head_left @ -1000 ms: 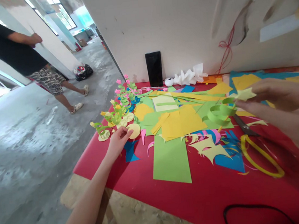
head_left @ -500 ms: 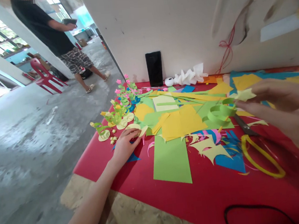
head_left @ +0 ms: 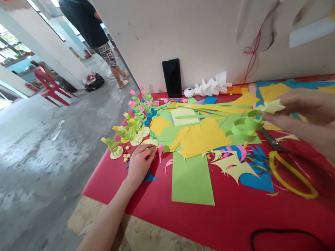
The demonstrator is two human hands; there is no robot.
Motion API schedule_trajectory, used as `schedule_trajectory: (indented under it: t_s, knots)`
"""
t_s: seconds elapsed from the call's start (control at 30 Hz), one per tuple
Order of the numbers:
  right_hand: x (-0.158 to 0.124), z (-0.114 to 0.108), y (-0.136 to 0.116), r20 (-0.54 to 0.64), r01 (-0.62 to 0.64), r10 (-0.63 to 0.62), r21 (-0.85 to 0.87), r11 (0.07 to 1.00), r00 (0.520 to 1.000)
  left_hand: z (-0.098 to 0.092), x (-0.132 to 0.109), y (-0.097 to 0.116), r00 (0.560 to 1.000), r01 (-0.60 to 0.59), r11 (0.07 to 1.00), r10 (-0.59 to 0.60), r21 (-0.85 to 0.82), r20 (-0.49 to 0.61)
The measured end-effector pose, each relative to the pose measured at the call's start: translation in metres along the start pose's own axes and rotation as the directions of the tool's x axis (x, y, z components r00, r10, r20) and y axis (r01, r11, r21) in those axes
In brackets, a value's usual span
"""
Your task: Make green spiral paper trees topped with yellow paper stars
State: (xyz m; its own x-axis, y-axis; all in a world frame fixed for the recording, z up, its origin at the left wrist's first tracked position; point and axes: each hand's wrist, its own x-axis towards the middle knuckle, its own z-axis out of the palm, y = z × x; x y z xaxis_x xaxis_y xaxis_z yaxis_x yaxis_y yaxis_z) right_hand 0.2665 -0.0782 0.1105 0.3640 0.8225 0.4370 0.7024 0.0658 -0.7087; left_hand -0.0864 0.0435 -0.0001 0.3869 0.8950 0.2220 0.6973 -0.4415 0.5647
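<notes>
My right hand (head_left: 320, 125) is closed in a pinch on a pale yellow paper star (head_left: 272, 106). A curled green paper strip (head_left: 247, 127) hangs just below the star and seems joined to it. Scissors (head_left: 294, 174) with a yellow handle loop show beneath this hand; whether its fingers touch them I cannot tell. My left hand (head_left: 141, 160) rests low over the table's left part, fingertips pressed together; what they hold is too small to make out. Beside it stand several paper flowers (head_left: 133, 131) with green curled stems on round bases. Small folded stars (head_left: 127, 157) lie near its knuckles.
Yellow sheets (head_left: 204, 137), a green sheet (head_left: 191, 183) and paper scraps (head_left: 236, 166) cover the red tabletop (head_left: 153, 219). A phone (head_left: 172, 78) leans on the back panel by white tissue (head_left: 214, 84). A black cord (head_left: 274, 232) lies in front. Another person (head_left: 88, 26) stands beyond.
The pale paper piece that stuck out from my left fingertips no longer shows clearly there. My right hand holds the star almost unmoved. The other person has walked to the right.
</notes>
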Motion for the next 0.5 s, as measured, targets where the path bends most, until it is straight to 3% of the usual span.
schedule_trajectory:
  t_s: [0.13, 0.27, 0.4, 0.5]
  knots:
    - [-0.002, -0.002, 0.001, -0.006, -0.016, 0.016, 0.002, 1.000, 1.000, -0.002, -0.003, 0.002, 0.981, 0.168, 0.963, -0.184, -0.211, -0.055]
    - [-0.002, -0.003, -0.005, 0.084, -0.154, 0.139, 0.205, 0.967, 0.987, -0.004, -0.002, 0.026, 0.948, 0.282, 0.841, -0.318, -0.461, 0.000]
    - [-0.002, -0.010, -0.016, 0.255, -0.272, 0.181, 0.389, 0.880, 0.950, -0.009, 0.004, 0.075, 0.945, 0.313, 0.714, -0.301, -0.626, 0.130]
    - [-0.001, -0.017, -0.016, 0.422, -0.240, 0.055, 0.400, 0.885, 0.905, -0.015, 0.012, 0.111, 0.949, 0.315, 0.659, -0.225, -0.683, 0.221]
